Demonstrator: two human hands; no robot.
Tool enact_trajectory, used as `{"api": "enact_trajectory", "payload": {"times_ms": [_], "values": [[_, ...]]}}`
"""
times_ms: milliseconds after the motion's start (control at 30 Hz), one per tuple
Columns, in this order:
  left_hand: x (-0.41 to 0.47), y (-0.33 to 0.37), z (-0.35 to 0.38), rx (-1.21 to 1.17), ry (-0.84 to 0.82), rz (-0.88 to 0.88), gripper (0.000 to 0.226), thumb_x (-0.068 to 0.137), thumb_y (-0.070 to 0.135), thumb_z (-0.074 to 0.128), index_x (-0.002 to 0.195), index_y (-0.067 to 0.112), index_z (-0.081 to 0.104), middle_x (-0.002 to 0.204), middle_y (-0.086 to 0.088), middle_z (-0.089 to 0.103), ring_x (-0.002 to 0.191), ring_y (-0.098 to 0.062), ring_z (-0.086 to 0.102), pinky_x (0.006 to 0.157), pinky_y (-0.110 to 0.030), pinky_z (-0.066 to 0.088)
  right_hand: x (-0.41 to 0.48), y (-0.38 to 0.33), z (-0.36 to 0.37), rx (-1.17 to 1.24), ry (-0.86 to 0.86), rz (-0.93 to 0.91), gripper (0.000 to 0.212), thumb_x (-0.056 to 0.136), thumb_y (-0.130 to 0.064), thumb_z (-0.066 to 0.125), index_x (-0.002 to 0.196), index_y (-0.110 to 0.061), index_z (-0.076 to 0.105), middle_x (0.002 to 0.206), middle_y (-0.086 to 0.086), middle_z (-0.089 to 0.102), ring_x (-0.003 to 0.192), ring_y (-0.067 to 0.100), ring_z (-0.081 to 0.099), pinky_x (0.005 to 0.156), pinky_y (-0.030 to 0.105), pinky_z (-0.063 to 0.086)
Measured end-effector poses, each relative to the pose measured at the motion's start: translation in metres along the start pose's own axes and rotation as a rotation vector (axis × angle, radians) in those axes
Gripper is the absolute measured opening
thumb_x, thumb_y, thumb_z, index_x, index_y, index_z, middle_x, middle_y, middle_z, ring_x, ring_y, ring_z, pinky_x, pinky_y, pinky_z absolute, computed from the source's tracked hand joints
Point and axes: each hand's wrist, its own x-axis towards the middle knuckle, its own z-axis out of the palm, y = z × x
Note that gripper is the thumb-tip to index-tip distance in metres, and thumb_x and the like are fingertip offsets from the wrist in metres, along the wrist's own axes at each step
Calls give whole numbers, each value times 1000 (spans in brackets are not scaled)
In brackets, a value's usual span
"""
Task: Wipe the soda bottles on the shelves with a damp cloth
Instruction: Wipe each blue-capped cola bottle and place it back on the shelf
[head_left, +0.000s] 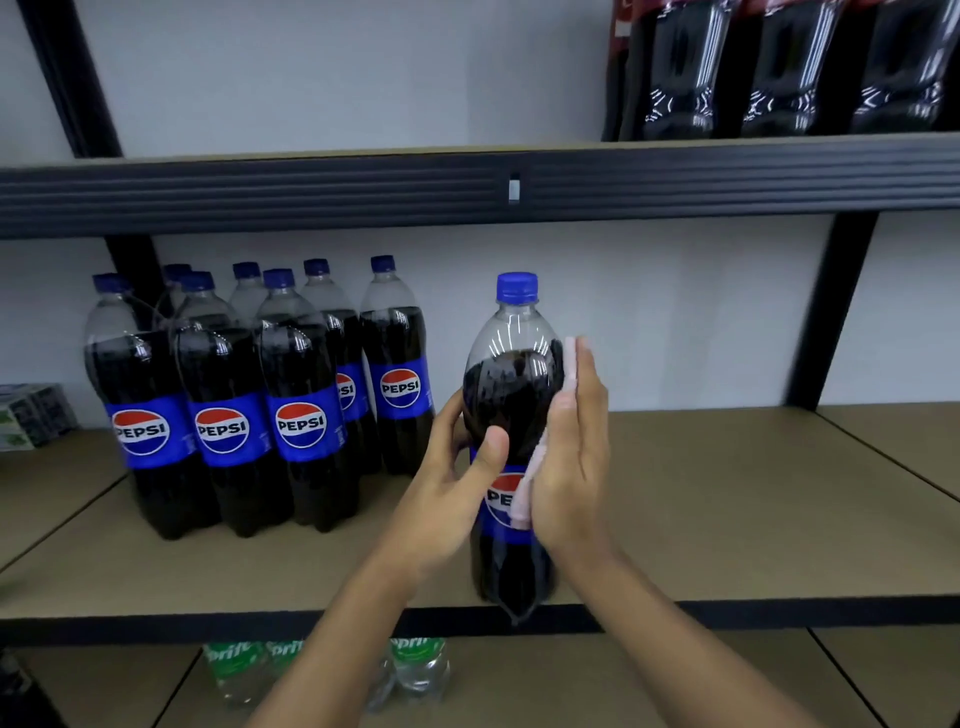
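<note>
Blue-capped cola bottles: 8 in all by cap count. 7 are in the cluster (291, 415) at the left of the middle shelf, and 1 lone bottle (511, 364) is apart from it, to the right. Dark bottles (779, 67) on the top shelf: 3 plain; a possible fourth is cut off at their left, cannot confirm. Green-label bottles (418, 665) on the bottom shelf: 3 labels seen, but an arm hides part of the row, so at least 3. Shelves (727, 493): 3 levels. Black uprights (831, 312): 2. Cloth (570, 364): 1, pink. Box (31, 415) at the left edge: 1. Hands: 2, left hand (452, 483) and right hand (571, 467).
</note>
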Motion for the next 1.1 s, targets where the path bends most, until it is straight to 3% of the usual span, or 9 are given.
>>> {"api": "enact_trajectory", "payload": {"times_ms": [67, 133, 300, 467, 600, 700, 833, 1000, 1100], "values": [[-5, -2, -3, 17, -3, 15, 61, 79, 80, 60, 135, 72, 36, 138, 27, 59, 134, -1, 54, 114, -50, 45, 16, -25, -1, -70, -23, -128, 44, 111, -38, 31, 154, -32, 40, 149, -20, 41, 142, 21, 48, 117, 54, 38], [-8, -3, -4, 7, -16, 20, 64, 81, 74, 61, 139, 69, 34, 140, 25, 58, 135, -1, 53, 115, -48, 45, 26, -47, -5, -155, -81, -245, 44, 112, -30, 31, 154, -21, 42, 151, -11, 39, 146, 17, 40, 120, 44, 35], [-11, -1, -3, -4, -11, 21, 52, 89, 68, 61, 135, 71, 38, 140, 24, 59, 132, 2, 55, 112, -42, 49, 53, -65, -9, -379, -259, -497, 40, 111, -26, 38, 146, -16, 53, 150, -5, 44, 147, 14, 36, 119, 34, 34], [-10, -1, -3, -27, -16, 27, 60, 90, 64, 61, 144, 58, 37, 140, 22, 61, 131, 0, 57, 110, -43, 50, 65, -69, -4, -224, -221, -345, 31, 110, -22, 40, 126, -20, 67, 125, -12, 56, 125, 10, 53, 105, 27, 43], [-10, -1, -3, -18, -30, 25, 59, 88, 57, 58, 143, 58, 37, 138, 24, 61, 129, 3, 58, 109, -37, 51, 69, -67, -4, -337, -274, -466, 32, 106, -28, 41, 113, -16, 70, 125, -9, 56, 125, 13, 53, 103, 28, 43], [-7, -1, -2, -21, -20, 15, 58, 88, 59, 57, 141, 61, 36, 137, 29, 60, 129, 5, 56, 109, -36, 50, 69, -66, 0, -248, -220, -341, 33, 108, -28, 40, 119, -23, 71, 125, -11, 58, 124, 8, 55, 102, 20, 41], [-2, 0, -1, -15, -7, -2, 55, 88, 62, 54, 139, 64, 36, 133, 36, 59, 126, 9, 56, 112, -41, 48, 45, -50, 4, -111, -78, -141, 37, 113, -30, 36, 144, -38, 53, 141, -21, 51, 136, -2, 46, 111, 17, 37], [5, -2, 0, -35, 15, -2, 55, 88, 66, 55, 141, 60, 41, 133, 29, 62, 127, 2, 59, 111, -49, 49, -16, 17, 6, -288, 55, -202, 49, 112, -42, 21, 160, -36, 13, 164, -22, 19, 155, 6, 19, 124, 21, 21], [9, -3, 1, -47, 17, -20, 56, 88, 66, 55, 141, 58, 42, 131, 29, 63, 122, 2, 63, 107, -47, 52, -48, 46, 0, -325, 10, -127, 51, 109, -54, 17, 158, -52, 2, 162, -35, 9, 155, 6, 20, 123, 33, 31]]}}
